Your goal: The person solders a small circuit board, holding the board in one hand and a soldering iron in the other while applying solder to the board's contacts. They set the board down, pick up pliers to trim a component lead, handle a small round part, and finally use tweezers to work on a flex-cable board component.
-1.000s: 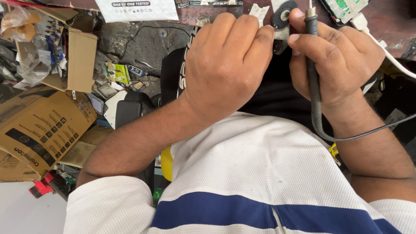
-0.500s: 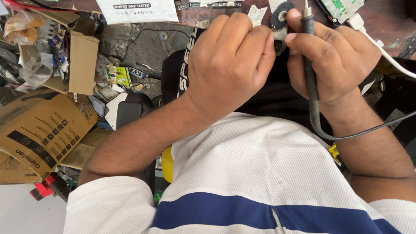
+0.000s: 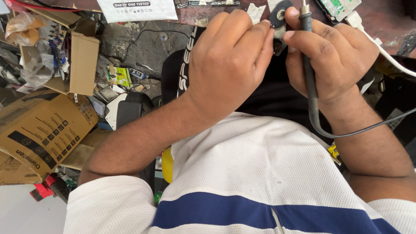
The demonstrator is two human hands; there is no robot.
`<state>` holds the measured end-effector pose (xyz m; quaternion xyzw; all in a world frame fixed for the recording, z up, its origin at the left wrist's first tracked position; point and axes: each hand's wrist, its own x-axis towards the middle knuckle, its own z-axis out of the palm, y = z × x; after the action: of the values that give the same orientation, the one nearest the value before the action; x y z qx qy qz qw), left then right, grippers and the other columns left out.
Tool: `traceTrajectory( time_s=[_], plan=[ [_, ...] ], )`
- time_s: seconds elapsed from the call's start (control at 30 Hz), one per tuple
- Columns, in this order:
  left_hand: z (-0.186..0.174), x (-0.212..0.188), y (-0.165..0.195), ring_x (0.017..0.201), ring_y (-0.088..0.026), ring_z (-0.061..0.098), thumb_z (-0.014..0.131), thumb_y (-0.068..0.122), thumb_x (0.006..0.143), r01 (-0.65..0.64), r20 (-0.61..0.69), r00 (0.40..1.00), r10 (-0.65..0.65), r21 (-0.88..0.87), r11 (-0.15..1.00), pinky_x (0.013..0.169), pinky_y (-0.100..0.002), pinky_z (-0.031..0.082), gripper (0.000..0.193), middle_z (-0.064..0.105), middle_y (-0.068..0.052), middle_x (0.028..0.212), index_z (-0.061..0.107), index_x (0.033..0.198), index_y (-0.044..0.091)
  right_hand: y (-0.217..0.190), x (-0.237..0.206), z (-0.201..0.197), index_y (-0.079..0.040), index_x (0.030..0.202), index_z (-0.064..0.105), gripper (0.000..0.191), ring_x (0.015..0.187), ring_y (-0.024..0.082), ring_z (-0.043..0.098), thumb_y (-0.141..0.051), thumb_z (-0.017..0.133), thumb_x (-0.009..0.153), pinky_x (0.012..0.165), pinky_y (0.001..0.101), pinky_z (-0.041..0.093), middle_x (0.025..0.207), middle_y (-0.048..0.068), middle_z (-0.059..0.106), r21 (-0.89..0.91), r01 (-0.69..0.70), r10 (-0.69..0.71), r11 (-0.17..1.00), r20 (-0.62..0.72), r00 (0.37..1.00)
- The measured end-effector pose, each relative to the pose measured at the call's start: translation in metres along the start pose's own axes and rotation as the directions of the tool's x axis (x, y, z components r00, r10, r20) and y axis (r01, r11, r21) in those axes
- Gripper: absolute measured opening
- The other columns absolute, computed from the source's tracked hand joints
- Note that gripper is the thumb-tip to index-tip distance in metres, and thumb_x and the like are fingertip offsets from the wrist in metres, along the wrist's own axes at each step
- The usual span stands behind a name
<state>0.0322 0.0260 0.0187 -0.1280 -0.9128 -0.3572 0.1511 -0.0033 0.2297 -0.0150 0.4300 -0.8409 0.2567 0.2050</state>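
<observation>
While apparently mid-soldering: left hand (image 3: pixel 229 65) curled knuckles-up, fingertips pinched tight on a small round black part (image 3: pixel 279 15), just beyond the grip. Right hand (image 3: pixel 333 60) wrapped firmly around a soldering iron (image 3: pixel 308 65), pen-style, tip hidden beside the part, cord (image 3: pixel 368 128) trailing behind the wrist. Next, probably: steady tip contact, both wrists braced close.

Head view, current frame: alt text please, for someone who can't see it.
Seen from above, the left hand pinches a small round black part while the right hand grips a black corded soldering tool beside it. Cardboard boxes and clutter lie on the floor to the left.
</observation>
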Motion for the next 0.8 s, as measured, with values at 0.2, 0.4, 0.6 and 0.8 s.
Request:
traceTrajectory(
  time_s=[0.2, 0.4, 0.6, 0.8],
  plan=[
    [0.003, 0.001, 0.0, 0.084, -0.022, 0.059, 0.08, 0.005, 0.092, 0.06, -0.034, 0.997, -0.063, -0.075, 0.995, 0.07, -0.032, 0.051, 0.011, 0.054, -0.005, 0.089, 0.069, 0.096, 0.005, 0.001, 0.0, 0.001, -0.003, 0.109, 0.067, 0.014, 0.06, 0.014, 0.051, 0.006, 0.072, 0.099, 0.057, 0.0266, 0.038, 0.097, 0.009, 0.076, -0.027, 0.013, -0.013, 1.0, -0.008, 1.0],
    [0.0, 0.001, -0.003, 0.081, -0.022, 0.059, 0.077, 0.004, 0.092, 0.064, -0.022, 0.998, -0.067, -0.115, 0.991, 0.067, -0.032, 0.051, 0.012, 0.054, -0.005, 0.088, 0.066, 0.091, 0.005, 0.004, 0.001, 0.004, -0.003, 0.105, 0.069, 0.011, 0.053, 0.011, 0.046, 0.001, 0.075, 0.097, 0.051, 0.0254, 0.035, 0.09, 0.008, 0.076, -0.049, 0.037, -0.039, 0.998, -0.032, 0.999],
    [0.0, 0.005, -0.002, 0.078, -0.023, 0.06, 0.077, 0.006, 0.092, 0.026, 0.029, 0.999, -0.027, 0.014, 1.0, 0.067, -0.036, 0.051, 0.016, 0.054, -0.007, 0.087, 0.063, 0.085, 0.005, 0.001, -0.002, -0.001, -0.003, 0.111, 0.067, 0.013, 0.058, 0.013, 0.049, 0.003, 0.071, 0.1, 0.055, 0.0255, 0.037, 0.098, 0.009, 0.076, -0.031, 0.01, -0.011, 0.999, -0.003, 1.0],
    [-0.01, 0.004, -0.002, 0.088, -0.024, 0.061, 0.077, 0.007, 0.095, 0.048, 0.047, 0.998, -0.044, -0.101, 0.994, 0.077, -0.037, 0.053, 0.01, 0.056, -0.007, 0.093, 0.068, 0.099, 0.004, 0.001, -0.002, -0.001, -0.003, 0.108, 0.068, 0.013, 0.056, 0.013, 0.048, 0.002, 0.074, 0.098, 0.054, 0.0269, 0.037, 0.095, 0.009, 0.076, -0.037, 0.013, -0.013, 0.999, 0.004, 1.0]
  ],
)
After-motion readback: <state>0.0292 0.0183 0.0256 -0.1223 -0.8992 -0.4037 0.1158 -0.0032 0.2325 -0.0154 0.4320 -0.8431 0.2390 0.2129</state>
